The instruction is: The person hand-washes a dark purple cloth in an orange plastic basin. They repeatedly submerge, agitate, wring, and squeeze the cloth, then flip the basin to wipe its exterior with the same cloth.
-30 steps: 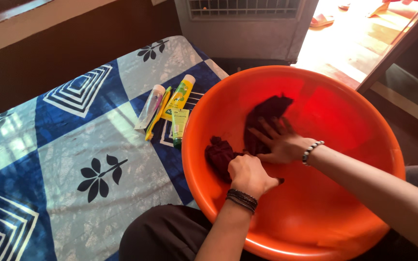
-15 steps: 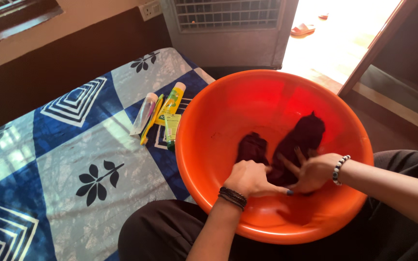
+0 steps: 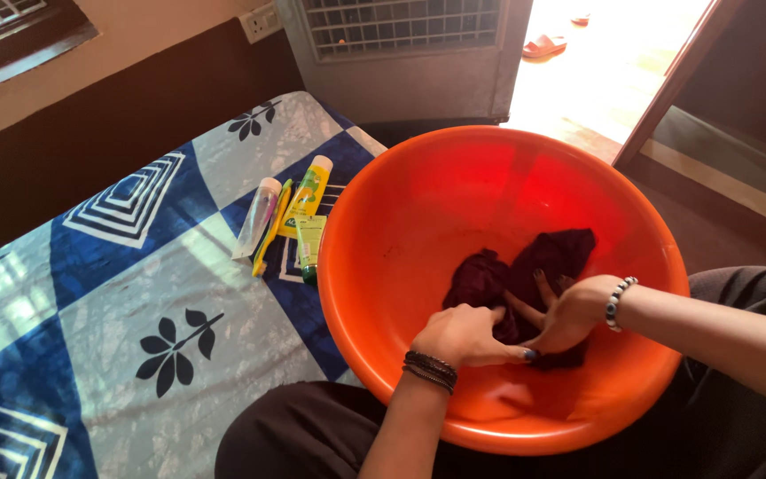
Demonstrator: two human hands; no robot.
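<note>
Head view shows left hand (image 3: pixel 465 335) and right hand (image 3: pixel 569 312) both gripping a crumpled dark cloth (image 3: pixel 516 277) low inside the orange basin (image 3: pixel 383 222), apparently mid-handling, bunched and not yet lifted out.

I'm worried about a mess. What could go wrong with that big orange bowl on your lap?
The orange basin sits tilted on the lap beside the bedsheet, so it might tip. Both hands, left hand and right hand, press the dark cloth near its low side, adding weight there. The tubes lie by its rim and might get knocked.
</note>
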